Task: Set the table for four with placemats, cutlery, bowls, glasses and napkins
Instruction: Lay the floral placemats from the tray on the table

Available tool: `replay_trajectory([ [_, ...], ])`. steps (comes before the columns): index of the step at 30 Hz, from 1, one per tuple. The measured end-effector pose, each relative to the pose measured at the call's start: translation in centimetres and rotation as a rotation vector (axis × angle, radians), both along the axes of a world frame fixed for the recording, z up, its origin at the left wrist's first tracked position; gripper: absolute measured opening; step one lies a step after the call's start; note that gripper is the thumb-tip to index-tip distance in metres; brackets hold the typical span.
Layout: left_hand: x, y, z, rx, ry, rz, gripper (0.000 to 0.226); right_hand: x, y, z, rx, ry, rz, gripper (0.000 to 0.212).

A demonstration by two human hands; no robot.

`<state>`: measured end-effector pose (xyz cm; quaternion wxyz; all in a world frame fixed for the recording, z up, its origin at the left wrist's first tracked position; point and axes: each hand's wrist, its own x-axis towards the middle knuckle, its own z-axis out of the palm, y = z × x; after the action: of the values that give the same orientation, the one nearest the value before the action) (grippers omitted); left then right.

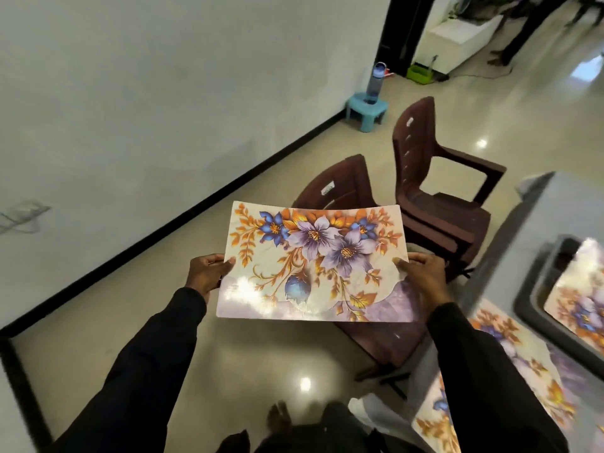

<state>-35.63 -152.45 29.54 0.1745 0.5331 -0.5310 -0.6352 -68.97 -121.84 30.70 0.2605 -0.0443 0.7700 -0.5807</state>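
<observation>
Two-handed grip: left hand [207, 273] and right hand [421, 273] each pinch a short edge of the floral placemat [310, 263], thumbs on the printed face. The sheet hangs in the air above the floor, before the brown chairs [434, 191] and left of the tabletop [572, 207]. Its long axis runs hand to hand, printed face up. Likely risks are the glossy sheet slipping from these shallow pinches, or landing across the laid placemat [510, 364].

Home dining room, plastic chairs [438, 204], tiled floor [261, 354]
</observation>
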Motion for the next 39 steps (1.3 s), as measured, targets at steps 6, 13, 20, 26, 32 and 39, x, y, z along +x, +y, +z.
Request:
replay_trajectory([
  [6,1.5,-6.6,0.8,-0.011,-0.009,0.079,0.031,-0.2,-9.5,1.7,-0.011,0.010,0.076,0.014],
  [13,-0.9,-16.0,0.7,-0.034,-0.009,0.089,0.032,-4.2,-19.0,0.5,-0.005,0.020,0.119,0.030],
  [20,-6.8,-27.0,0.3,-0.007,-0.050,0.034,0.032,-9.1,-27.4,-0.2,-0.003,0.035,0.079,0.028],
  [26,-14.6,-36.0,0.5,0.011,-0.079,-0.036,0.037,-14.5,-33.3,-0.9,0.009,-0.001,0.015,0.029],
  [32,-22.5,-44.2,0.0,0.069,-0.076,-0.118,0.034,-19.8,-38.6,-1.5,0.017,-0.037,-0.093,0.027],
  [39,-34.6,-54.0,-0.7,0.029,-0.091,-0.302,0.022,-24.4,-45.2,-2.2,-0.016,-0.070,-0.270,0.024],
])
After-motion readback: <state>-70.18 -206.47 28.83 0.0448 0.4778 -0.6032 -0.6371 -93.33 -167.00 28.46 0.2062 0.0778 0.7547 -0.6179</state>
